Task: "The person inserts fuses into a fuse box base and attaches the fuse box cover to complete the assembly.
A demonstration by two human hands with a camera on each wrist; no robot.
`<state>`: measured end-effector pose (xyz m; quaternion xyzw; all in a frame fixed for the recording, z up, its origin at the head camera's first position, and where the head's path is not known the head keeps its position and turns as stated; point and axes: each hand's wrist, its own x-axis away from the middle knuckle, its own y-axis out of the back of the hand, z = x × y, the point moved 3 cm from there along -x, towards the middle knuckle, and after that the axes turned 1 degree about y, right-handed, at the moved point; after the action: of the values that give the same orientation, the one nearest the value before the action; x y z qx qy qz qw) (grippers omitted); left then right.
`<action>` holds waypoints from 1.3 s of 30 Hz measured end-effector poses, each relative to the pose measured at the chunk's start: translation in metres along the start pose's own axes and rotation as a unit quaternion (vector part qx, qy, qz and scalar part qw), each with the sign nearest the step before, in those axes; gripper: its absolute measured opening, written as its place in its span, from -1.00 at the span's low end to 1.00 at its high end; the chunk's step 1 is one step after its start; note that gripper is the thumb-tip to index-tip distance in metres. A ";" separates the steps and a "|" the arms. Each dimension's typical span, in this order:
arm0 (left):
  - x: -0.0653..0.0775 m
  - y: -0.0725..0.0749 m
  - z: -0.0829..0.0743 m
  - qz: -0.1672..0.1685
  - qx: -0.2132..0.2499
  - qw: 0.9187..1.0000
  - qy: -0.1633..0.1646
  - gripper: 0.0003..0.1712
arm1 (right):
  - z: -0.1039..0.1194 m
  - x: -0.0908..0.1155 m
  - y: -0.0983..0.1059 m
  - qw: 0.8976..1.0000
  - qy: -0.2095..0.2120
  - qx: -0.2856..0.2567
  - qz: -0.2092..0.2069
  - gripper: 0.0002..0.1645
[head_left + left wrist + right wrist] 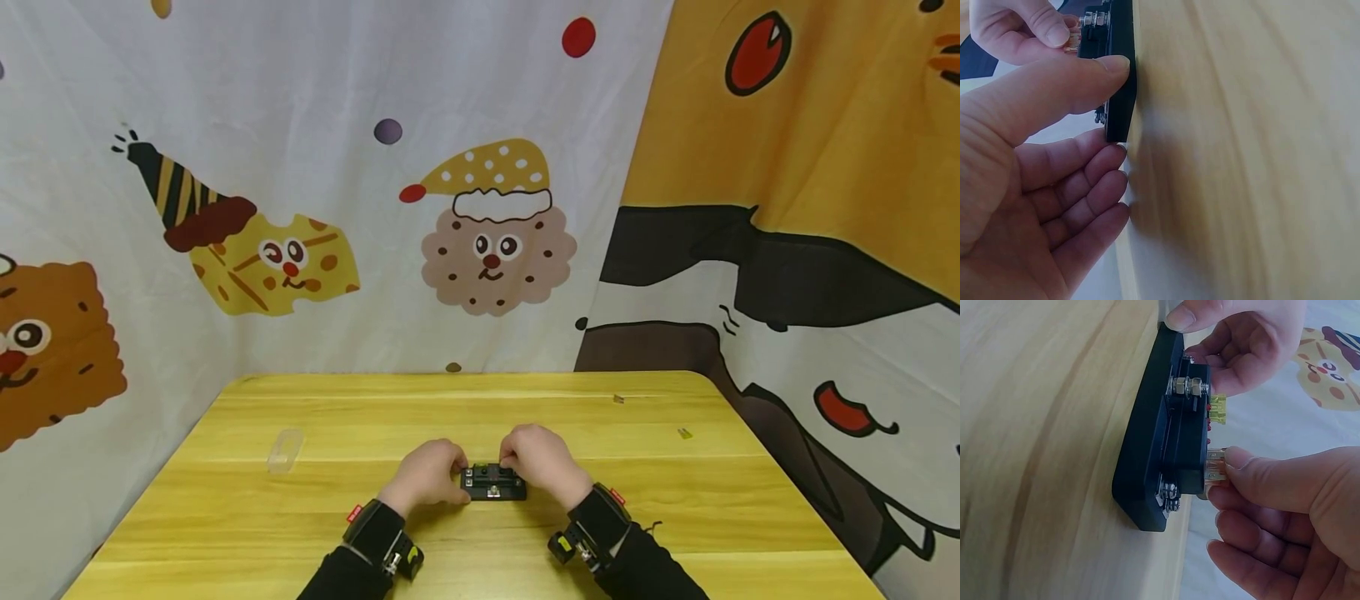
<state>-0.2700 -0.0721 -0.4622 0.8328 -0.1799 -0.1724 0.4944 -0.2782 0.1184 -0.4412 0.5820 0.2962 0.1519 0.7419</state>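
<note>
A black fuse block (492, 492) with bolted terminals lies flat on the table between both hands. My left hand (430, 472) steadies its left end, with the thumb on the near edge and a fingertip against the end, as the left wrist view shows. At the block's right part, my right hand (543, 458) pinches a pale orange, see-through blade fuse (1215, 467) between thumb and index finger. That fuse sits against the top of the block; how deep its prongs reach is hidden. A yellow blade fuse (1218, 409) stands in the block nearer the left hand, with small red dots alongside.
On the wooden table (337, 408), a clear plastic case or lid (285, 452) lies at the left. Two small loose pieces lie at the right: a brownish one (618, 399) further back and a yellow one (685, 433). Printed cloth (315, 83) hangs behind the table.
</note>
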 end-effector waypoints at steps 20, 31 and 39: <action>0.000 -0.002 0.001 0.001 -0.002 1.000 -0.005 -0.53 | -0.001 0.000 -0.003 1.000 0.007 -0.001 -0.008 -0.87; 0.000 -0.003 0.002 0.000 -0.001 1.000 -0.004 -0.53 | 0.000 0.001 -0.003 1.000 0.011 0.005 -0.011 -0.85; 0.000 -0.002 0.000 0.004 0.002 1.000 -0.007 -0.53 | 0.005 0.004 0.001 1.000 0.011 -0.001 -0.009 -0.84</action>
<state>-0.2694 -0.0715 -0.4640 0.8317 -0.1867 -0.1764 0.4923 -0.2718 0.1167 -0.4409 0.5770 0.3090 0.1517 0.7407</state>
